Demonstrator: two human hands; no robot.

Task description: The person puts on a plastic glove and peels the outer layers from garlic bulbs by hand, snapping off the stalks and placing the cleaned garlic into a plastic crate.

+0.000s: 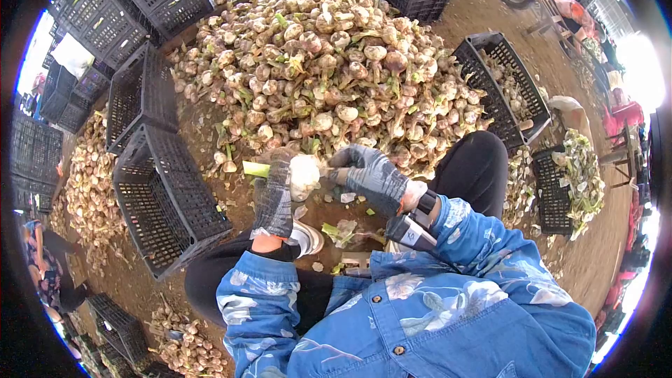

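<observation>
In front of my knees, my gloved left hand is closed around a garlic bulb. The bulb is white and clean, and its cut green stem sticks out to the left of the glove. My gloved right hand is closed at the bulb's right side, fingers pointing at its root end. What lies inside those fingers, if anything, is hidden. Just beyond both hands rises a big heap of garlic with dirty skins and short stems. Peeled leaves lie on the ground below my hands.
Black plastic crates stand at the left and right, the right one partly filled. More garlic lies beyond the left crates. A crate heaped with trimmings stands far right. Another person is at the far left edge.
</observation>
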